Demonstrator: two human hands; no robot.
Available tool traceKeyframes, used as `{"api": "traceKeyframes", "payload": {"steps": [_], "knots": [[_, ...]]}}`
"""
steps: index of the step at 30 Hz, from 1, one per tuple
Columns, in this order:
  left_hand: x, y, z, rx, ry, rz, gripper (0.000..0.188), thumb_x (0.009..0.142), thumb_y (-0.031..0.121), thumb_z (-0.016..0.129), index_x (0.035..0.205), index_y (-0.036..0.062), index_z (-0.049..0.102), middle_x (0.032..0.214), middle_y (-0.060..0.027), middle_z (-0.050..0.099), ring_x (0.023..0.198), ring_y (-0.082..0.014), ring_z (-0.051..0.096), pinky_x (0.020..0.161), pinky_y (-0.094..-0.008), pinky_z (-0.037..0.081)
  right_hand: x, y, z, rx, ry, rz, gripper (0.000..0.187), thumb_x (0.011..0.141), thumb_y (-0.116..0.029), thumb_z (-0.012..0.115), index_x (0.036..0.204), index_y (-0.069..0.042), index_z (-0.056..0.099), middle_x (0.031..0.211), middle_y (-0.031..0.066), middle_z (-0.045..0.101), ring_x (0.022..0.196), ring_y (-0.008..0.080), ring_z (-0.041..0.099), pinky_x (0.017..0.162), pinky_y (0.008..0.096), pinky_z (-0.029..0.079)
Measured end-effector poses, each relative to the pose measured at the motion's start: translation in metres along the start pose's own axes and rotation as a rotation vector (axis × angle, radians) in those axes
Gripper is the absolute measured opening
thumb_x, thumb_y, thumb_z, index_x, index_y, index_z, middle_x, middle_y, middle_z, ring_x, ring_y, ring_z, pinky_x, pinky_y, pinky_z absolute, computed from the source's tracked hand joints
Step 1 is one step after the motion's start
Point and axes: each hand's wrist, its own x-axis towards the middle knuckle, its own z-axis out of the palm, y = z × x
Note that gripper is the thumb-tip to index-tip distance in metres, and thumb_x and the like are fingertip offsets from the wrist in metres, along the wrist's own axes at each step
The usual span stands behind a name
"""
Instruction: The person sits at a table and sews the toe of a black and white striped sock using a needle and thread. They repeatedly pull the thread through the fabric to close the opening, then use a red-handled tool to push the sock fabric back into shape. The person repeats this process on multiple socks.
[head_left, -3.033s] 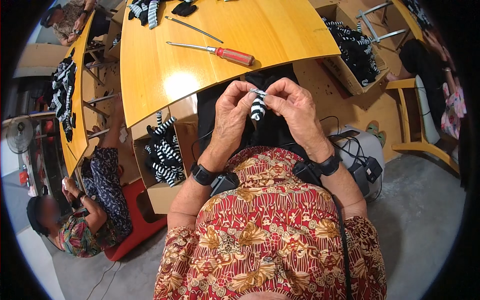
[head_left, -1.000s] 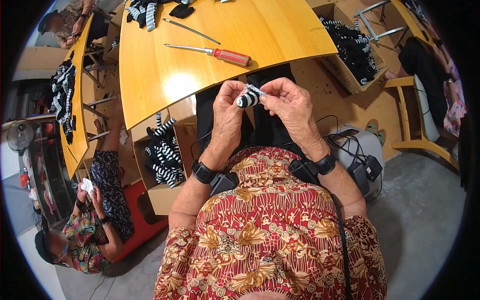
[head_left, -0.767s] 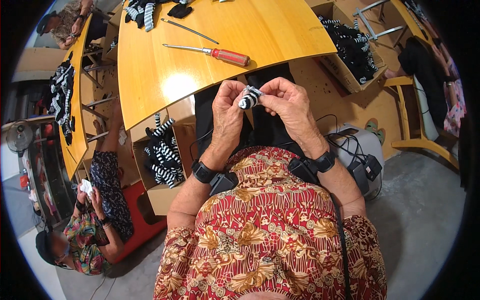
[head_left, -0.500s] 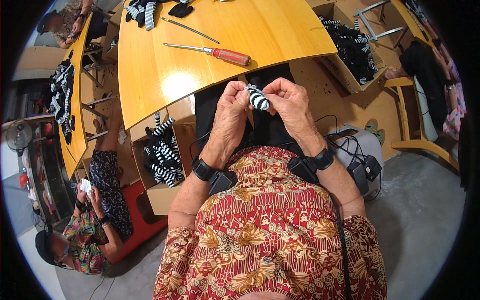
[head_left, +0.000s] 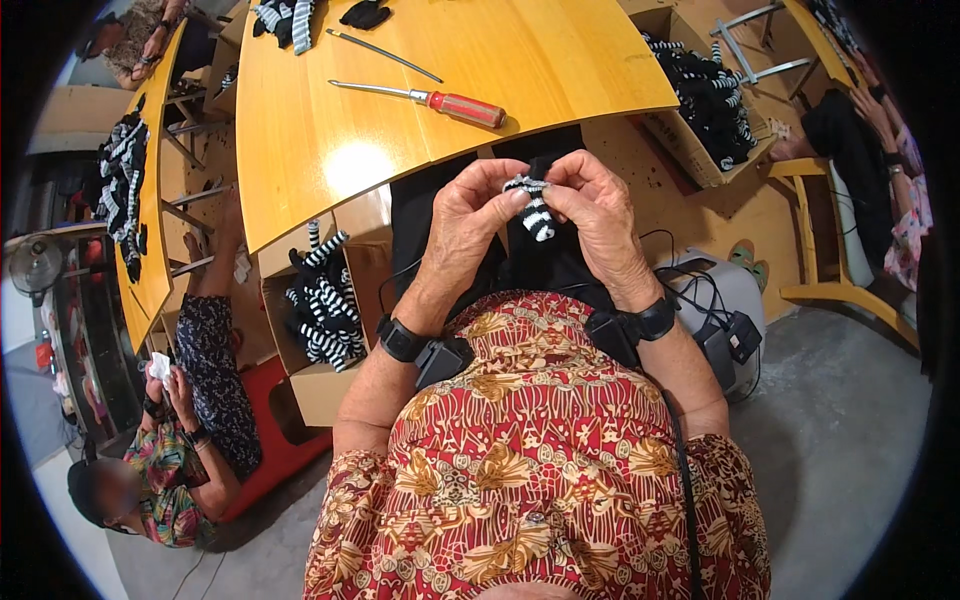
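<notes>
A small black-and-white striped knit piece, shaped like a tube with a rounded end, hangs between my hands above my lap. My left hand pinches its upper edge between thumb and fingers. On the other side my right hand grips the same edge, thumb pressed on the knit. The striped end points down toward me, and a dark part shows above the fingertips. Just beyond my hands is the yellow wooden table. On it lie a screwdriver with a red handle and a thin metal rod.
More striped knit pieces and a black bundle lie on the table's far side. Cardboard boxes of striped pieces stand left and right. A grey case with cables is beside my right arm. Other people sit left and right.
The knit piece has turned in my fingers, its rounded end now hanging lower and further right. Both hands have shifted slightly to the right, their grip at the upper edge changed.
</notes>
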Motion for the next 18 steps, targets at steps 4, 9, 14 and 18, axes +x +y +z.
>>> {"api": "traceKeyframes", "payload": {"steps": [4,9,14,18], "knots": [[-0.001,0.002,-0.001,0.187,0.001,0.005,0.024,0.086,0.009,0.069,0.108,0.0008,0.065,0.094,-0.0008,0.066,0.085,-0.0073,0.059,0.078,-0.0217,0.047,-0.001,-0.001,0.001,-0.033,0.019,-0.031,0.005,0.084,-0.001,0.062,0.088,-0.003,0.059,0.082,-0.0014,0.059,0.073,0.0034,0.054,0.066,0.019,0.046],[0.003,0.002,-0.005,0.343,-0.051,0.056,0.02,0.091,0.014,0.065,0.106,0.0011,0.065,0.091,0.0002,0.066,0.082,-0.0062,0.058,0.075,-0.0218,0.048,-0.005,-0.013,0.005,-0.273,0.069,-0.124,0.003,0.082,0.0,0.063,0.084,-0.002,0.061,0.077,-0.001,0.061,0.069,0.0041,0.055,0.061,0.0199,0.047],[0.005,-0.019,-0.011,-0.259,-0.145,-0.219,0.016,0.093,0.018,0.063,0.102,0.0047,0.064,0.088,0.0026,0.063,0.08,-0.0059,0.057,0.075,-0.0219,0.048,-0.005,-0.011,0.0,-0.291,0.063,-0.092,0.001,0.08,0.001,0.062,0.08,-0.001,0.062,0.074,-0.0007,0.061,0.068,0.0042,0.056,0.061,0.0203,0.046],[0.001,-0.016,-0.018,-0.336,-0.245,-0.296,0.016,0.092,0.019,0.064,0.101,0.0059,0.064,0.089,0.004,0.063,0.081,-0.0052,0.057,0.077,-0.0225,0.047,-0.009,-0.017,0.004,-0.401,0.044,-0.139,0.003,0.079,0.002,0.062,0.08,0.0,0.062,0.074,-0.0002,0.061,0.068,0.004,0.056,0.06,0.0204,0.046]]}}
